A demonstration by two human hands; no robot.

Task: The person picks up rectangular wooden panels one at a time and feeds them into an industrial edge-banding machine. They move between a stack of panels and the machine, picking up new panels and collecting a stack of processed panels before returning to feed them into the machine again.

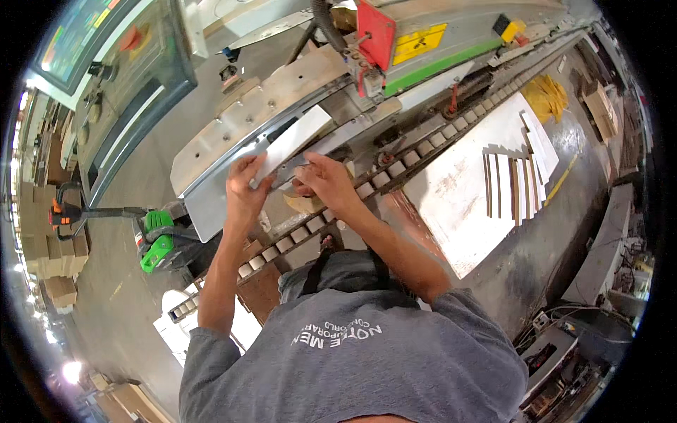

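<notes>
While standing at the near side of a long machine (465, 35), see the bulk of it stretched from the middle toward the far right, fitted with a red guard (379, 32) and a green stripe (444, 67). At far left, find a grey cabinet (159, 63) with a lit screen (81, 32). On the right, see a broad white panel (448, 194) lying aslant, beyond a track of pale blocks (315, 224) running diagonally from near left to far right. Left of centre, notice a silver metal tabletop (208, 211) along the machine, and farther left, a green-and-black device (156, 254) just beside it. Beyond the far corner of the panel, see a crumpled yellow cloth (546, 99); on the panel, a row of narrow white and brown strips (522, 187), laid side by side. Nearer the middle, find one white strip (300, 137) above the machine's edge, slanting from near left to far right; cannot tell whether it rests there. Grasp its near end with the left hand (247, 180), thumb and fingers bent about it. Hold the right hand (326, 182) close to its right edge, fingers curled; cannot tell whether touching it or gripping anything.
</notes>
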